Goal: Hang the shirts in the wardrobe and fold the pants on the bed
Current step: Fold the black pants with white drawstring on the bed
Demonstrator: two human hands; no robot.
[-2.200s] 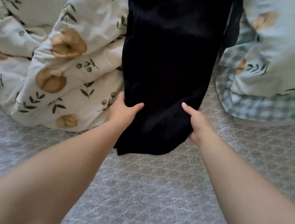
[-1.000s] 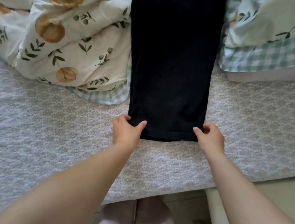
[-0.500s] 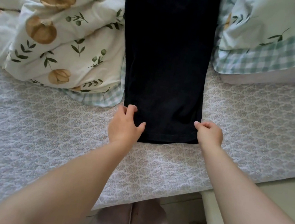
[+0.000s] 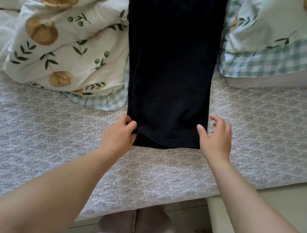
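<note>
A: head view, status on the pants?
B: black pants [image 4: 171,69] lie flat on the bed [image 4: 49,121], running away from the person between the floral duvet [image 4: 61,34] on their left and the pillow [image 4: 278,35] on their right. Hem near the bed edge, waist out of frame at top
A: hands?
B: left hand [image 4: 119,135] pinches the left hem corner, thumb and fingers closed on the cloth. right hand [image 4: 217,141] has its fingers spread and loose and holds nothing. Its thumb tip is at the right hem corner, can't tell if it touches
A: diff vs half a second ago?
B: right hand was pinching its corner then and has let go. Left grip unchanged, hem hasn't shifted. Two seconds back the hem was lifted beside the duvet; since pulled out straight
A: meaning?
B: my read: laying-out is done and the release marks the switch to smoothing or the first fold. No fold yet on this pair. Shirts and wardrobe not in view
A: risk?
B: lower layer pokes out at bottom left, I'd square it first
</note>
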